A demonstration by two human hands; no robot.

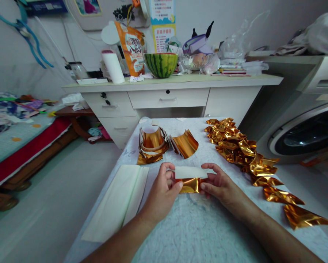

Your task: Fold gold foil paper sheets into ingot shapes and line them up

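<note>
Between my two hands is a small sheet of gold foil paper (190, 185) with its white backing strip (190, 172) showing along the top. My left hand (166, 188) pinches the left end, thumb in front. The right end is pinched by my right hand (218, 182). Just beyond my hands lie curled stacks of gold foil sheets, one rolled stack (153, 142) and one loose curved stack (186, 143). White paper sheets (113, 201) lie left of my left hand. Folded gold foil pieces (235, 146) form a long pile to the right.
A pale cloth covers the table (208, 230). Behind it stands a white desk (169, 98) bearing a watermelon half (161, 65), an orange snack bag (131, 49) and a paper roll (113, 67). A washing machine (303, 95) is at right, a bed (24, 146) at left.
</note>
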